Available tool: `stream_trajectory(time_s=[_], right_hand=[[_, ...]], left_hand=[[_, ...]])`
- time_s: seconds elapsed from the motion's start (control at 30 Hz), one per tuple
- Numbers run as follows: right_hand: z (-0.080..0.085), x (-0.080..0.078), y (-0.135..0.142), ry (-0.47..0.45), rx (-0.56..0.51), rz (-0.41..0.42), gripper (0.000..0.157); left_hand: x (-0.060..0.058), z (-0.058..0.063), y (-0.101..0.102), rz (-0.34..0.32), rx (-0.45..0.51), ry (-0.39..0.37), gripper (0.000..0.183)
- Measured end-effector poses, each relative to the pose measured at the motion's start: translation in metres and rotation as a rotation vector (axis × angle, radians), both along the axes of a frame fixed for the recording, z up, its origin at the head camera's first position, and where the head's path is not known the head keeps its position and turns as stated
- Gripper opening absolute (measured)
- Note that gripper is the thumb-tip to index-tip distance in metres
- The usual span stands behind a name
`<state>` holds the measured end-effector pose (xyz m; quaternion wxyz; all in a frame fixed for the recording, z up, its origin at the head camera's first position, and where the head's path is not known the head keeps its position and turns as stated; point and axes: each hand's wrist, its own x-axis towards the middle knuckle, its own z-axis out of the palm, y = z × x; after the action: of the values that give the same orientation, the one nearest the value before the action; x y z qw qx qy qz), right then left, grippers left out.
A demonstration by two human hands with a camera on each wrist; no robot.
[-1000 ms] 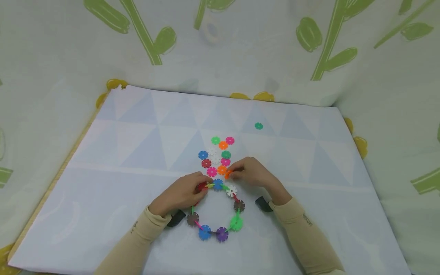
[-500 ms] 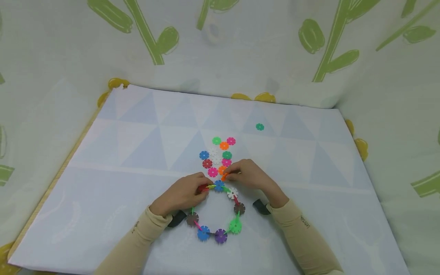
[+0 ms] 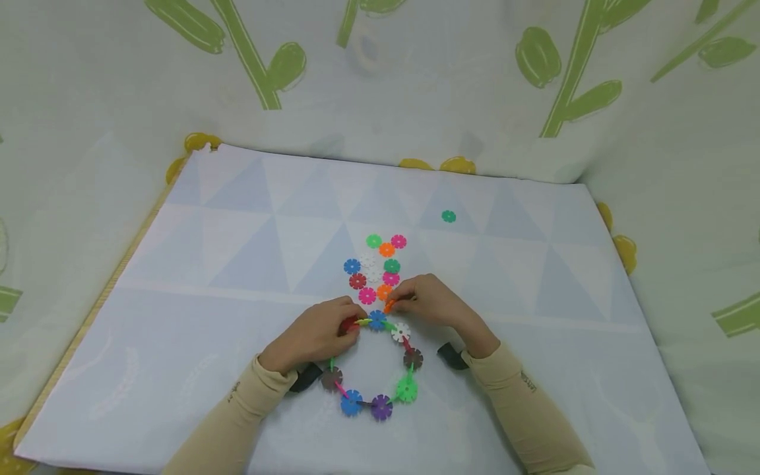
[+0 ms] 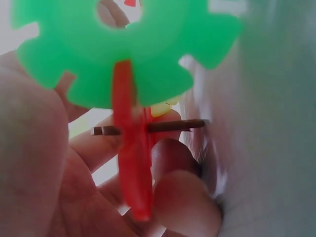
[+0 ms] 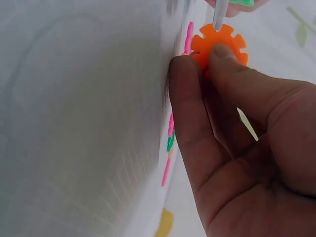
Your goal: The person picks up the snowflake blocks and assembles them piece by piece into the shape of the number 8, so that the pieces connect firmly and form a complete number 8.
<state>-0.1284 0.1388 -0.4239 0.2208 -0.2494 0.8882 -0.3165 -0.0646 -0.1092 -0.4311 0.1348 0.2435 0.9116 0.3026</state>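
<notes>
In the head view, notched plastic discs are slotted together into a ring, its far side marked by a blue disc (image 3: 377, 320). My left hand (image 3: 313, 332) grips the ring's far left part at a red disc (image 3: 349, 324). In the left wrist view, a green disc (image 4: 163, 64) looms close to the camera, with a red disc slotted into its edge. My right hand (image 3: 436, 300) pinches a loose orange disc (image 5: 232, 42) between thumb and fingers, close beside the blue disc. Whether the two touch, I cannot tell.
Beyond the ring, several loose discs lie flat, among them a pink disc (image 3: 367, 295), a dark red disc (image 3: 357, 281) and white ones. A lone green disc (image 3: 448, 216) lies farther back on the white and pale blue tabletop (image 3: 237, 257).
My right hand has shifted slightly left, bringing the orange disc nearer the ring's blue disc, mostly in the first half second. My left hand has stayed nearly still on the ring.
</notes>
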Motion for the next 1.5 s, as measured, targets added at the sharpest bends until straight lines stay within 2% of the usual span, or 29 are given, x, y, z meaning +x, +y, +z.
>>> stream_trajectory(time_s=[0.37,0.77,1.0,1.2,1.5], right_hand=[[0.005,0.010,-0.005,0.017,0.044,-0.049,0.012],[0.003,0.013,-0.010,0.057,0.078,-0.020,0.013],[0.009,0.016,-0.011,0.114,0.102,0.029,0.015],[0.013,0.018,-0.014,0.125,0.155,0.034,0.018],[0.015,0.019,-0.015,0.165,0.177,0.057,0.017]], left_hand=[[0.000,-0.001,0.004,0.071,-0.037,0.018,0.021],[0.000,-0.004,0.005,0.093,0.008,0.052,0.019],[0.000,-0.004,0.005,0.111,0.014,0.035,0.017],[-0.001,-0.005,0.005,0.122,0.014,0.023,0.016],[-0.001,-0.005,0.006,0.130,0.011,0.019,0.017]])
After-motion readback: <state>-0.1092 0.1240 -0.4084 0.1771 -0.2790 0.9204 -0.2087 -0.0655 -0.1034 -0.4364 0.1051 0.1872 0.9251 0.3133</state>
